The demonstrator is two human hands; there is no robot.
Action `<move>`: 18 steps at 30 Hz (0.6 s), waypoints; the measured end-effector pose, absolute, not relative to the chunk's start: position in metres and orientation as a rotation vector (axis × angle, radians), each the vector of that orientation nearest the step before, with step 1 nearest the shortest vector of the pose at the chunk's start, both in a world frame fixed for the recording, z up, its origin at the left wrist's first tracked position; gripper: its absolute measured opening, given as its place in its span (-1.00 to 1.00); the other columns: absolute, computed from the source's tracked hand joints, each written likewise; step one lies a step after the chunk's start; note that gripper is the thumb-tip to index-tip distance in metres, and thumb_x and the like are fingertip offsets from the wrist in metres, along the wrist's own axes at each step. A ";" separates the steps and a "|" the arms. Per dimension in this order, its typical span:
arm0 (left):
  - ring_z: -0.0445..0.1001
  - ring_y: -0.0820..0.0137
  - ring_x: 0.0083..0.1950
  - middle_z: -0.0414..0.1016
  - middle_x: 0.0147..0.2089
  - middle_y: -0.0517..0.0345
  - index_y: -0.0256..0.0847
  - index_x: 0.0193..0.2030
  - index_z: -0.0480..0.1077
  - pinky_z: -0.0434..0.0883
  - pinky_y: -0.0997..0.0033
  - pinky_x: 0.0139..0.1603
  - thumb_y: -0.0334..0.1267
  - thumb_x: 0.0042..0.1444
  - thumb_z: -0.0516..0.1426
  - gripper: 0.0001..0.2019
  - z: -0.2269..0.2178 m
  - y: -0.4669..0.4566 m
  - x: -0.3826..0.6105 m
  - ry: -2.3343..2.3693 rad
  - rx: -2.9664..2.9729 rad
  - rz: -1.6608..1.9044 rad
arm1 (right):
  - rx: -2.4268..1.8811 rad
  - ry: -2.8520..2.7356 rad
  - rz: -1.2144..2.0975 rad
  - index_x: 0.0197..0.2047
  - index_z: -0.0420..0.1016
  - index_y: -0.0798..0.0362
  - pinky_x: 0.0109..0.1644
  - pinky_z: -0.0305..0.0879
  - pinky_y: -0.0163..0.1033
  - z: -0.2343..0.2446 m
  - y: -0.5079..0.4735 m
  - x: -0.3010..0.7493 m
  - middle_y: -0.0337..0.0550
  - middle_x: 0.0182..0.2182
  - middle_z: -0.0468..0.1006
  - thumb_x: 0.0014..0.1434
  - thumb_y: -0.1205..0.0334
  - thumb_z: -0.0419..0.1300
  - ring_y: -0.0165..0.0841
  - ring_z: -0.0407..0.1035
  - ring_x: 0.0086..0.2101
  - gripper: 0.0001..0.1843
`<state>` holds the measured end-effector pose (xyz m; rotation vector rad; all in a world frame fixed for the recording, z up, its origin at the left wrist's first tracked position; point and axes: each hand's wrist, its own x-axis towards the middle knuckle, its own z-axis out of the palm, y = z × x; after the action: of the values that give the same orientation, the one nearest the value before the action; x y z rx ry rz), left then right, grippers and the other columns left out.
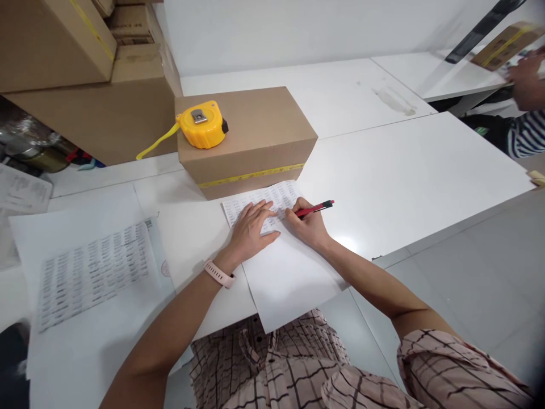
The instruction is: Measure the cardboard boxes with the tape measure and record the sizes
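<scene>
A sheet of paper (276, 278) lies in front of me, its far part covered with rows of small writing and its near end hanging past the table edge. Spread flat on it, my left hand (252, 232) presses the paper with fingers apart. My right hand (310, 226) grips a red and black pen (314, 209), the tip end hidden by the fingers at the written rows. Just beyond the sheet stands a closed cardboard box (255, 122) with a yellow tape measure (203, 125) on top, its yellow strap dangling over the box's left side.
More written sheets (97, 272) lie at the left. Large cardboard boxes (131, 102) are stacked at the back left. The white table (392, 170) extends right. At the far right, another person's hand (528, 74) is near a taped box (506, 45).
</scene>
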<state>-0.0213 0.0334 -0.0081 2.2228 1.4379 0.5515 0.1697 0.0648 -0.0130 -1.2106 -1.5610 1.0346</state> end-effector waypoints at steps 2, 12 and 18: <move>0.12 0.18 0.54 0.29 0.46 -0.08 -0.17 0.13 0.37 -0.01 -0.04 0.57 -0.20 0.21 0.25 -0.63 -0.008 0.033 -0.021 1.437 2.221 0.550 | -1.210 -1.555 1.031 -0.53 0.14 -0.03 -0.40 -0.02 -0.23 -0.013 0.064 0.169 -0.36 -0.58 0.15 0.17 0.17 0.24 -0.43 0.03 -0.50 -0.64; 0.12 0.17 0.54 0.29 0.46 -0.08 -0.18 0.13 0.37 -0.01 -0.04 0.57 -0.21 0.22 0.25 -0.63 -0.007 0.033 -0.021 1.436 2.217 0.550 | -1.201 -1.568 1.050 -0.52 0.14 -0.03 -0.42 -0.03 -0.24 -0.012 0.065 0.170 -0.36 -0.58 0.15 0.15 0.20 0.23 -0.44 0.03 -0.51 -0.67; 0.14 0.17 0.54 0.31 0.45 -0.10 -0.19 0.12 0.37 -0.01 -0.04 0.57 -0.22 0.21 0.27 -0.64 -0.009 0.033 -0.022 1.427 2.221 0.579 | -1.184 -1.518 1.002 -0.53 0.14 -0.02 -0.41 0.02 -0.27 -0.011 0.068 0.172 -0.39 -0.58 0.15 0.17 0.17 0.23 -0.46 0.04 -0.51 -0.64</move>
<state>-0.0217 0.0334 -0.0090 2.2209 1.4271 0.5785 0.1715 0.0676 -0.0111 -1.1840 -1.5176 1.0017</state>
